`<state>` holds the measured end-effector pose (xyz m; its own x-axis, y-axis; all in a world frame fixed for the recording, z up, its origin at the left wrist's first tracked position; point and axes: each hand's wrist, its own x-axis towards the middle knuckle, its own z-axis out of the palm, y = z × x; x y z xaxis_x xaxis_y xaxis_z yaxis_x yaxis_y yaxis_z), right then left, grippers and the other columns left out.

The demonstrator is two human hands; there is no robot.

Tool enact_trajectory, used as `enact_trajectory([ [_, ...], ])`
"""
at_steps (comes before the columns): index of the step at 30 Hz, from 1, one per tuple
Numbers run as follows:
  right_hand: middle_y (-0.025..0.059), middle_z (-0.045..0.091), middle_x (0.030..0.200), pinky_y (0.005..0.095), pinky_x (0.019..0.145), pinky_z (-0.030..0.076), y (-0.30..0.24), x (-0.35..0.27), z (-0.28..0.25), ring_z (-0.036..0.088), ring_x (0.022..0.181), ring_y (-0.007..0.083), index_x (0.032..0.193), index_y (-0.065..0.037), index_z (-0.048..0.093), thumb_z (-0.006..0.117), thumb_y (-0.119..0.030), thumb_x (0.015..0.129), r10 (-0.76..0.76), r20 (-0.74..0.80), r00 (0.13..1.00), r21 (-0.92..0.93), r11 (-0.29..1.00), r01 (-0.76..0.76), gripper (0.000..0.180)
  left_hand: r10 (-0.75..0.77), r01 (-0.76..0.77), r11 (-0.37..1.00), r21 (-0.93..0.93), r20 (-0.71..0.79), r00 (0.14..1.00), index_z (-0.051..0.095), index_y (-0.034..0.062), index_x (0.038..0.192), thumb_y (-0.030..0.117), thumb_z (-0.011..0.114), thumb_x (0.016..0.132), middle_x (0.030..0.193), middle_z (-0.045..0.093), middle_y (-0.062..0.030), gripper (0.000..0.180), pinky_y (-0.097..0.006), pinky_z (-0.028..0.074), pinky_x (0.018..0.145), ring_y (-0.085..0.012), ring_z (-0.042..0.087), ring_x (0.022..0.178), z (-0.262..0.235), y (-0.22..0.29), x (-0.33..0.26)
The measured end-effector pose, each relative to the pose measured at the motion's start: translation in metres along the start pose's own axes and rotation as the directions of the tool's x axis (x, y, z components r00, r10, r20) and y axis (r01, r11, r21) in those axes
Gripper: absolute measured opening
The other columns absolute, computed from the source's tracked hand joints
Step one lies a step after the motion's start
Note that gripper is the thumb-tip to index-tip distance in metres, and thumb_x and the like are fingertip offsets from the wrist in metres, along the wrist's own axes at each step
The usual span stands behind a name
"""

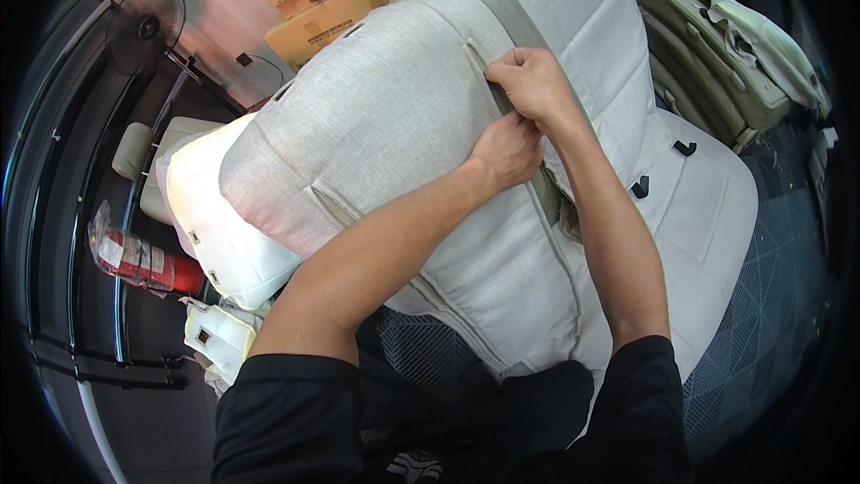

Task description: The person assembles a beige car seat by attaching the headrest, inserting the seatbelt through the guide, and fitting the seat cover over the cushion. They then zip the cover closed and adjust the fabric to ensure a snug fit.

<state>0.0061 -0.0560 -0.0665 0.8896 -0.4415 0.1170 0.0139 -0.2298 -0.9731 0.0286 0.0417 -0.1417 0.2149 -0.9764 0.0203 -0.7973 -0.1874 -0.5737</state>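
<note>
A car seat with a light grey fabric cover (376, 99) lies tilted in front of me. A long opening in the cover runs past my hands, and darker beige material (560, 206) shows inside it. My right hand (530, 85) is closed, thumb and fingers pinching at the edge of this opening. Just below it, my left hand (508, 152) is curled tight against the same edge, its fingertips partly hidden. From the top of the seat a grey seat belt (502, 2) runs down behind my right hand. A zipper-like seam (336, 204) lies near my left forearm.
The seat base (703, 233) with black hooks (685, 149) extends right. Beige seat parts (717, 63) stand at the far right. Leftward are a white foam cushion (233, 206), a wrapped red fire extinguisher (152, 260), a fan (148, 27) and cardboard boxes (327, 18).
</note>
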Motion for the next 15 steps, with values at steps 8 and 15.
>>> enact_trajectory([
  [8, 0.0092, 0.063, 0.062, 0.035, 0.057, 0.048, 0.004, 0.005, 0.001, 0.058, 0.057, 0.0177, 0.071, -0.001, 0.067, 0.071, -0.02, 0.074, -0.03, -0.055, 0.998, 0.018, 0.999, 0.031, 0.02, 0.013, -0.013, 1.0, 0.005, 0.016, 1.0, 0.076, 0.0098, 0.105, 0.026, 0.049, 0.097, 0.122, 0.066, -0.0076, 0.033, -0.041, 0.032, 0.11, -0.0234, 0.053, 0.123, -0.001, -0.001, 0.002],
  [15, 0.0017, 0.055, 0.061, 0.0291, 0.052, 0.038, 0.013, 0.019, 0.0, 0.046, 0.056, 0.0116, 0.069, -0.002, 0.065, 0.072, -0.014, 0.074, 0.082, 0.059, 0.995, 0.133, 0.987, -0.089, 0.015, 0.016, -0.016, 1.0, 0.021, -0.024, 1.0, 0.077, 0.011, 0.103, 0.026, 0.048, 0.098, 0.124, 0.066, -0.0093, 0.033, -0.041, 0.033, 0.108, -0.0238, 0.054, 0.123, -0.006, -0.002, 0.0],
])
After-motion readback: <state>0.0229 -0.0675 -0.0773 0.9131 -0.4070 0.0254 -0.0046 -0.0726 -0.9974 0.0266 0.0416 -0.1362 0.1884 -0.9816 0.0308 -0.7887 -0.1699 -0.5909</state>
